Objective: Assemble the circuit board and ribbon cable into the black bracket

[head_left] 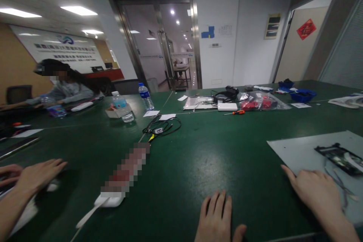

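My left hand (216, 215) lies palm down on the green tabletop (181, 181), fingers stretched out, with nothing in it. My right hand (319, 193) is over the left part of a pale flat board (300, 147) at the right. Its thumb sticks out to the left and its other fingers look foreshortened, with no object visible in them. Beyond and to the right of that hand, a black electronic part (337, 157) with a white piece and an exposed circuit rests on the board. Thin grey wires (340, 185) trail from it close to my right hand.
At left, another person's hands (36, 176) are near white material. A power strip (112, 199), partly pixelated, and coiled black cables (163, 126) lie mid-left. Farther back are two bottles (146, 96), an orange-handled screwdriver (238, 112), plastic bags (263, 101) and a blue tray (303, 95).
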Motion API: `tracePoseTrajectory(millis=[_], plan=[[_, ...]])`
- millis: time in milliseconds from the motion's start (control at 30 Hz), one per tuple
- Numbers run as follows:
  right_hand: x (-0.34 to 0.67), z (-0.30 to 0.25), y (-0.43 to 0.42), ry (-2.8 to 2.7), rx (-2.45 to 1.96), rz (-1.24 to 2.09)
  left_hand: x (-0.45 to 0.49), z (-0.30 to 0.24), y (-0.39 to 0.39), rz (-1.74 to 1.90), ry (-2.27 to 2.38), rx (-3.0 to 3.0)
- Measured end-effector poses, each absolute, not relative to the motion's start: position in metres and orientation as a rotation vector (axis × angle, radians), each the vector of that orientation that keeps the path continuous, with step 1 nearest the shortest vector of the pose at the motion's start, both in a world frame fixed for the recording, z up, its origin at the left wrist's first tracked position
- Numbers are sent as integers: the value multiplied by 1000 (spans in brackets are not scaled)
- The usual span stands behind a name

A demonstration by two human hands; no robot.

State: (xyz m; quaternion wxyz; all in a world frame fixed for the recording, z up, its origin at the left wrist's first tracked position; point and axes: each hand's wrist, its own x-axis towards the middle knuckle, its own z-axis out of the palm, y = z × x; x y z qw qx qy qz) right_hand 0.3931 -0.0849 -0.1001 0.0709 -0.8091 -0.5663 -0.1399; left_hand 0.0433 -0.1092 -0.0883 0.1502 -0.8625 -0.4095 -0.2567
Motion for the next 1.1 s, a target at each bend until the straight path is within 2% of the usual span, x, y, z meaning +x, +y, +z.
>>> tracePoseTrajectory(millis=[200,333,633,733,900,1100], plan=[[278,-68,-106,-2072,-2057,-334,33,-76,-109,-822,-1212,-2579],[227,-69,-112,-2057,-1767,-106,19,-66,-112,-824,-1205,-2712],[159,-57,-110,-2272,-1161,434,-10,-65,-118,-844,-1609,-2678],[159,-59,-117,-2210,-1123,380,-15,-75,-116,-759,-1631,-2642],[203,-57,-131,-2143,-1190,111,-29,-82,-120,-718,-1549,-2586],[283,-65,-136,-1963,-1584,-157,-64,-63,-125,-624,-1679,-2510]])
